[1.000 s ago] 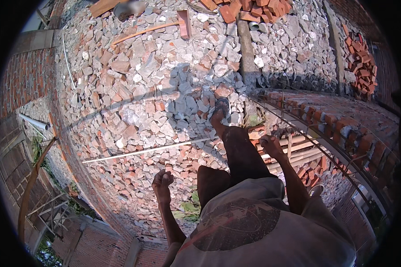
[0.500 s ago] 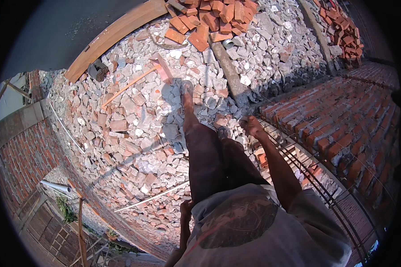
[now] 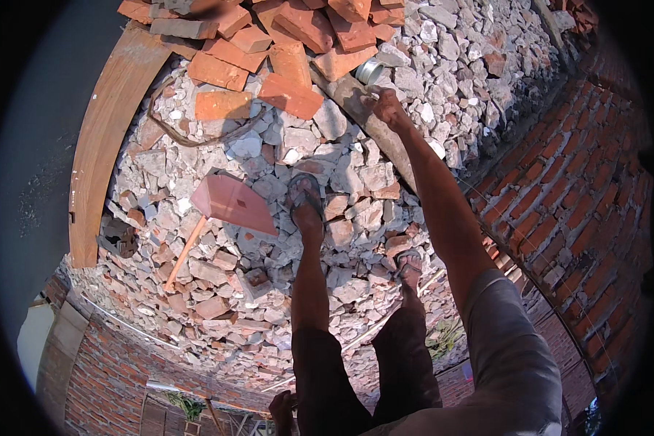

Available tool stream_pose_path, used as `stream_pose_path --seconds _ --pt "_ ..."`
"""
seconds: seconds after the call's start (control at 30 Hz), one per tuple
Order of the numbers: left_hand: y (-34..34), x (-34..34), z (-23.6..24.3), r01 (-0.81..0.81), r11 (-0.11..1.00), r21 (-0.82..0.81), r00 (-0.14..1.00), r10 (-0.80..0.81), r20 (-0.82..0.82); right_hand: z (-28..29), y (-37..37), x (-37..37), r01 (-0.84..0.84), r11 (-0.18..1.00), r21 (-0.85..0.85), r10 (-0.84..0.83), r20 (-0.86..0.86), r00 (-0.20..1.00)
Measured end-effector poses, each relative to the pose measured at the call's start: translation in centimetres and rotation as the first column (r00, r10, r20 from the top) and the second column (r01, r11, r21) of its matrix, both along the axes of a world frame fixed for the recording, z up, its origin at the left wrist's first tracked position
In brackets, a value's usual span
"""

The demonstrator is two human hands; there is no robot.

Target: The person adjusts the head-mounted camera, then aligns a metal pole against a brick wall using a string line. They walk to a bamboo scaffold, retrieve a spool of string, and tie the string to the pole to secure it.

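My right hand is stretched forward over a concrete beam, its fingers curled together; whether they hold anything is hidden. Just beyond it a shiny metal can lies by the beam, with a small gap to the fingers. Down at the lower edge hangs my left hand, beside my thigh, in shadow, its fingers too dark to read. A heap of orange-red bricks lies ahead. On the rubble to the left rests a hoe with a reddish blade and a wooden handle.
Broken rubble covers the uneven ground under my sandalled feet. A curved-looking wooden plank borders the dark surface at left. A brick wall runs along the right. A thin loop of strip lies near the bricks.
I have stepped forward, so the brick heap and the can are now closer. My right arm has reached out ahead, toward the can. My left hand stays low at my side.
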State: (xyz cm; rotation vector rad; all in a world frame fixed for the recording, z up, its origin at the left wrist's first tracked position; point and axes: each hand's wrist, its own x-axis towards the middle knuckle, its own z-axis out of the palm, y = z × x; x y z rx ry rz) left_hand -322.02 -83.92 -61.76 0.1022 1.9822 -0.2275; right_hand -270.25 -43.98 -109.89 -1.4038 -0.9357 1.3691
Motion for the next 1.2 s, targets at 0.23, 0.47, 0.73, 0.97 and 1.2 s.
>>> stream_pose_path --seconds 0.23,0.47,0.73,0.97,1.2 --pt "5.3 -5.8 0.9 -0.155 0.988 0.025 0.987 0.154 0.039 4.2 5.5 -0.4 0.267 0.862 -0.43 -0.257 0.082 0.963" --pt "21.0 0.2 1.8 0.226 0.917 0.329 0.931 -0.303 0.204 30.4 -4.8 -3.0 0.555 0.541 -0.632 -0.766 -0.098 0.635" --pt "40.2 19.3 17.2 0.148 0.44 0.886 0.278 -0.878 0.39 68.5 -12.4 -10.4 0.454 0.735 -0.503 -0.61 -0.201 0.766" --pt "42.5 26.3 29.9 0.055 0.649 0.759 -0.066 -0.756 0.651 82.3 -12.6 -11.4 0.465 0.846 -0.26 -0.521 -0.218 0.825" --pt "41.2 26.6 35.6 -0.022 0.696 0.718 -0.063 -0.718 0.694 87.0 -15.2 -8.3 0.406 0.913 0.034 -0.373 -0.329 0.868"
